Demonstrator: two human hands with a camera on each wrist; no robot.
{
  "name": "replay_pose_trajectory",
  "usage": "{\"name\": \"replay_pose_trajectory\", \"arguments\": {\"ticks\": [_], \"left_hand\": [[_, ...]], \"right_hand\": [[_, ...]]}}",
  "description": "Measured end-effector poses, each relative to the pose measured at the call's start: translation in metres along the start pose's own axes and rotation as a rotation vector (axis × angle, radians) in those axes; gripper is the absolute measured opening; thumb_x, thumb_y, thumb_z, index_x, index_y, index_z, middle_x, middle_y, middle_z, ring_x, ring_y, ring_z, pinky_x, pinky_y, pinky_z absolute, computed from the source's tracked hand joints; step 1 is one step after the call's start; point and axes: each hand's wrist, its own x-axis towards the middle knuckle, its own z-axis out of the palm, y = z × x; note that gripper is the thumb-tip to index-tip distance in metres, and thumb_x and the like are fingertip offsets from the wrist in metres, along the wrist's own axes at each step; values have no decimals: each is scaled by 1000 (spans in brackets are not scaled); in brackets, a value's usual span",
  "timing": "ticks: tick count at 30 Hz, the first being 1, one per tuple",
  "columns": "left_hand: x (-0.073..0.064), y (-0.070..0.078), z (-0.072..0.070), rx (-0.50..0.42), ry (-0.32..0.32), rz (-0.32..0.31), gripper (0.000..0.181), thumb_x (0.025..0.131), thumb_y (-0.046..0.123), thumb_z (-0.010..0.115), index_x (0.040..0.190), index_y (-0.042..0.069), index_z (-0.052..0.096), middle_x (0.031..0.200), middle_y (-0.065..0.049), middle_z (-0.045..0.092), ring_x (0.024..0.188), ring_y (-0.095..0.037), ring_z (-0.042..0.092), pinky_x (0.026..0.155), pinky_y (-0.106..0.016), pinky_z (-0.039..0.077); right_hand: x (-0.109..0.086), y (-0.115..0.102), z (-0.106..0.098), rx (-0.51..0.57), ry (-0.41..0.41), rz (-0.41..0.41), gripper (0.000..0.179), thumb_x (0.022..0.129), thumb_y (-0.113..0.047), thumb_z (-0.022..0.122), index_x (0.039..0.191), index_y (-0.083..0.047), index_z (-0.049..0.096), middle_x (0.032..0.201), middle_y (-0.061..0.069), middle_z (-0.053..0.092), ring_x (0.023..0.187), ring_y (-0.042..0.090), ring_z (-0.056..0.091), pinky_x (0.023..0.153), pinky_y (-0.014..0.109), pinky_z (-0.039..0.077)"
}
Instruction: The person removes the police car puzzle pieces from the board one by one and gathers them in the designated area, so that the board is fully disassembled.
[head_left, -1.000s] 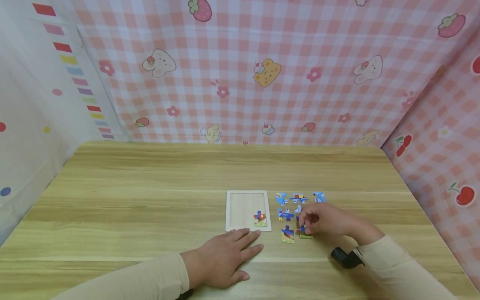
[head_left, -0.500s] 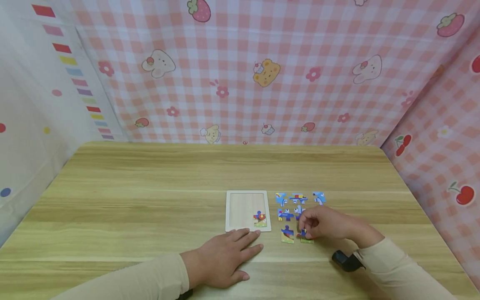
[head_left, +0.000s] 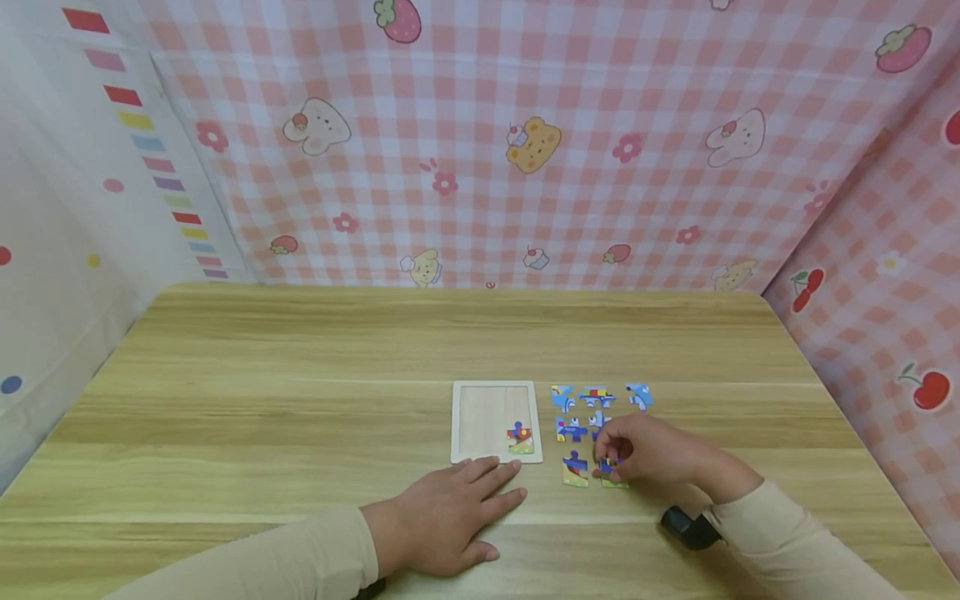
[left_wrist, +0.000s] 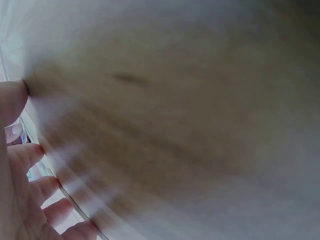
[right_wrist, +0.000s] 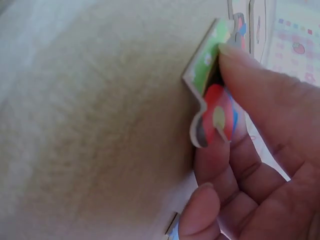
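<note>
My right hand point(head_left: 648, 450) pinches a jigsaw puzzle piece point(right_wrist: 206, 67) between thumb and fingers at the right of the loose pieces. The piece has a green edge and a red round with a yellow centre; in the right wrist view it stands tilted. My left hand point(head_left: 450, 517) rests flat, fingers spread, its fingertips at the near edge of a pale wooden puzzle tray point(head_left: 456, 421). One puzzle piece point(head_left: 520, 440) with red and green print lies in the tray's near right corner. The left wrist view shows the left fingertips point(left_wrist: 47, 185) along the tray edge.
Right of the tray, several loose pieces lie in rough rows, among them a yellow-green one point(head_left: 575, 473) and a blue one point(head_left: 639, 395). The wood-grain table point(head_left: 300, 375) ends at a pink checked cloth point(head_left: 480, 208). A black wrist mount point(head_left: 688, 528) sits under the right sleeve.
My right hand has shifted slightly, and its piece has come a little nearer to me and to the right. The left hand and tray stay in place.
</note>
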Motion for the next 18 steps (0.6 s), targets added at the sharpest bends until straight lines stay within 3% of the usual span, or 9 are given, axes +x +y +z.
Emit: {"name": "replay_pose_trajectory", "arguments": {"ticks": [18], "left_hand": [[0,-1,-1,-24,-23,-2,62,98,53,38,150,19,37,155,-7,32,139,-25,35,110,-34,34]], "right_hand": [[-1,-9,3,-68,48,68,17,76,1,77,86,-8,67,77,-3,54,73,11,48,62,23,44]]}}
